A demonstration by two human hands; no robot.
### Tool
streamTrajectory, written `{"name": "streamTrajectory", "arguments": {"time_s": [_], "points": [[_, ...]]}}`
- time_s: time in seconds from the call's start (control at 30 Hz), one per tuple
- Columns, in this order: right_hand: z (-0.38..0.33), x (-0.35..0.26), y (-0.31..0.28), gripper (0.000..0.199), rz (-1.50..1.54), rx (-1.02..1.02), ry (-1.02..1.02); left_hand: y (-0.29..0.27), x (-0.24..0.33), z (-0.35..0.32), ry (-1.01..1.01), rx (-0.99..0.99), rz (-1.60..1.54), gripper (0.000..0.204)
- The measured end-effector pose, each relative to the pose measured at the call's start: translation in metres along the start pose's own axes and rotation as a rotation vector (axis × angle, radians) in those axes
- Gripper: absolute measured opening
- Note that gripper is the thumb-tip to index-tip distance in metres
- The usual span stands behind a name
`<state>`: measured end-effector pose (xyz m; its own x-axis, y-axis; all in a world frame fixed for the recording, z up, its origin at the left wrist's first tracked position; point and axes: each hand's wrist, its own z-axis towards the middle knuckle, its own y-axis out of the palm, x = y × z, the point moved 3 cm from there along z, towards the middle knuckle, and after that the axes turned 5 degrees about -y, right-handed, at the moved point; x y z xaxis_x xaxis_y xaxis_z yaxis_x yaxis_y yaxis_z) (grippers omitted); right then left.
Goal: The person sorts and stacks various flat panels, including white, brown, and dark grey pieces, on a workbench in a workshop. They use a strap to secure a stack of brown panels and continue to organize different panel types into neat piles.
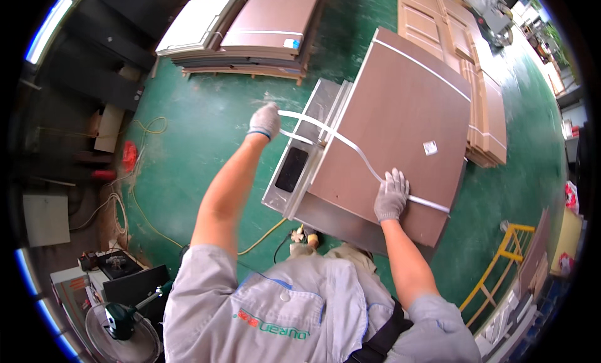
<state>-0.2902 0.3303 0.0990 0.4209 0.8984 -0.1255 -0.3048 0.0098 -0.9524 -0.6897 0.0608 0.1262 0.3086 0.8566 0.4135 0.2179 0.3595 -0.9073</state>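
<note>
A white packing strap (357, 149) runs over a stack of brown flat panels (388, 112) in front of me. My left hand (265, 120), in a pale knitted glove, is closed on the strap's end, held out left of the stack. Flat on the top panel, my gloved right hand (392, 196) presses beside the strap, fingers stretched out. Another white strap (426, 63) crosses the far end of the stack. Along the stack's left side stands a metal machine (300, 150) with a dark window in its top. A small white label (430, 148) sits on the panel.
Strapped panels lie on a pallet (244, 72) at the far left. More brown door panels (482, 112) are stacked right. A yellow hose (263, 236) and cables cross the green floor. A yellow metal frame (501, 263) stands lower right, a fan (122, 325) lower left.
</note>
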Motion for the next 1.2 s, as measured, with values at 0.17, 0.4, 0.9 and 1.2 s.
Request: {"name": "streamTrajectory", "arguments": {"time_s": [0.17,0.4,0.9,1.2], "points": [[0.000,0.002,0.004,0.031,0.009,0.012,0.012,-0.029,0.007,0.001,-0.030,-0.017,0.080,0.019],[-0.002,0.003,0.002,0.036,0.003,-0.009,-0.015,-0.020,0.008,-0.003,0.015,-0.040,0.046,0.021],[-0.004,0.009,-0.012,0.040,0.054,0.014,-0.023,0.064,0.086,-0.070,-0.211,-0.185,-0.246,0.039],[-0.002,0.004,-0.007,0.038,0.052,0.032,0.001,0.058,-0.086,-0.234,-0.440,0.073,-0.178,0.072]]}}
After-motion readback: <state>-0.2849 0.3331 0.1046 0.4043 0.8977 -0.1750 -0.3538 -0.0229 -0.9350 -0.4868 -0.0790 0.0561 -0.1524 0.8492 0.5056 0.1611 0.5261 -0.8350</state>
